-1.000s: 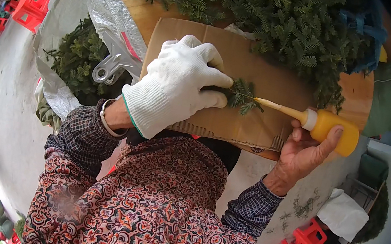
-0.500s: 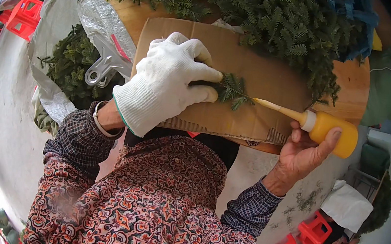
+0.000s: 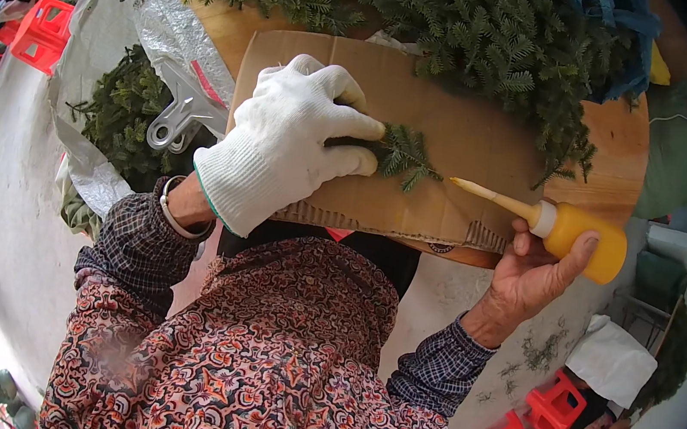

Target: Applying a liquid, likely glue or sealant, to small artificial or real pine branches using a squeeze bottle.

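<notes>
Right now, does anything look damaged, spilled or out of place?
The cardboard sheet has a ragged, torn near edge exposing its corrugation. Green clippings are scattered on the floor beside the red stools. No spilled glue shows.

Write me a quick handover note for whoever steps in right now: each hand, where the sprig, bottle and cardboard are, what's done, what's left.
Left hand, in a white glove, pinches a small green sprig flat on the cardboard sheet.
Right hand, bare, grips the yellow squeeze bottle; its long nozzle points at the sprig but is apart from it.
The cardboard lies on the wooden table, with a heap of green branches behind it.
A clear bag of more greenery sits to the left.
Done: sprig placed and held.
Left: nozzle has not reached the sprig; no squeezed-out material is visible.
</notes>
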Demonstrator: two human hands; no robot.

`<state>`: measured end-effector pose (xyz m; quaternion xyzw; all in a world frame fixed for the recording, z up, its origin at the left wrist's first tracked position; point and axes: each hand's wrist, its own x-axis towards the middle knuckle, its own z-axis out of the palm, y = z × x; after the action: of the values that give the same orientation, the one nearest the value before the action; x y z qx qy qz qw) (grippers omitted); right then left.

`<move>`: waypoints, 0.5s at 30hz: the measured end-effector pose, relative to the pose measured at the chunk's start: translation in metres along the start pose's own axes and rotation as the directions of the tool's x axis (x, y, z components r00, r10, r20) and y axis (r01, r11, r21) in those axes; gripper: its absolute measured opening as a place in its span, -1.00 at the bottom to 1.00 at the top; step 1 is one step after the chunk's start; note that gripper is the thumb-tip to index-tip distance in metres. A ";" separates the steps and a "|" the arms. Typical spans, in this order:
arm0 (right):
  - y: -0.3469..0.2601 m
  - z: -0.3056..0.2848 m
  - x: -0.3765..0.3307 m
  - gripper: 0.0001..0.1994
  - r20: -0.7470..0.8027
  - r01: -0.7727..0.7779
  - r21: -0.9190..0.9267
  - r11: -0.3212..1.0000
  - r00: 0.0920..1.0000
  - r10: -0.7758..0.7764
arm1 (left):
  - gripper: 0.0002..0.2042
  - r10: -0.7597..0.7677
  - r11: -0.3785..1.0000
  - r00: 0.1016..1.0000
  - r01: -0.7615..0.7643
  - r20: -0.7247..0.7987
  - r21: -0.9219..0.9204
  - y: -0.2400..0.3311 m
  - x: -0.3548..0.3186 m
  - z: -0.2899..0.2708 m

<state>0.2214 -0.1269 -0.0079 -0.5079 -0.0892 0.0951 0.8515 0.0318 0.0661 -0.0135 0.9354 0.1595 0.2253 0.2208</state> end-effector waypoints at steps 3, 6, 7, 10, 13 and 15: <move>-0.001 0.000 -0.001 -0.64 -0.006 -0.002 0.000 1.000 1.000 0.002 | -0.82 0.005 1.000 1.000 -0.005 -0.001 0.011 0.000 0.000 -0.001; 0.000 -0.002 0.000 -0.64 -0.010 0.021 0.009 1.000 1.000 -0.021 | -0.79 0.013 0.999 1.000 -0.013 -0.005 0.031 0.000 0.002 -0.002; 0.000 -0.002 0.000 -0.64 -0.011 0.030 0.012 0.999 1.000 -0.030 | -0.78 0.016 0.999 1.000 -0.015 -0.007 0.038 0.000 0.002 -0.003; 0.002 0.003 0.000 -0.66 -0.014 0.035 0.021 0.999 0.999 -0.035 | -0.76 0.009 1.000 1.000 -0.008 -0.021 0.021 0.000 0.001 -0.005; -0.001 -0.005 -0.001 -0.66 0.010 0.014 0.021 1.000 1.000 -0.015 | -0.71 0.008 1.000 1.000 -0.008 -0.025 0.013 -0.001 0.002 -0.007; -0.003 -0.008 -0.002 -0.66 0.034 -0.018 0.045 0.999 0.999 0.016 | -0.70 0.023 0.999 0.999 -0.022 -0.030 0.035 -0.005 0.001 -0.007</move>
<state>0.2213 -0.1352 -0.0092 -0.4874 -0.0972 0.1129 0.8604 0.0286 0.0732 -0.0098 0.9373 0.1561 0.2395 0.1994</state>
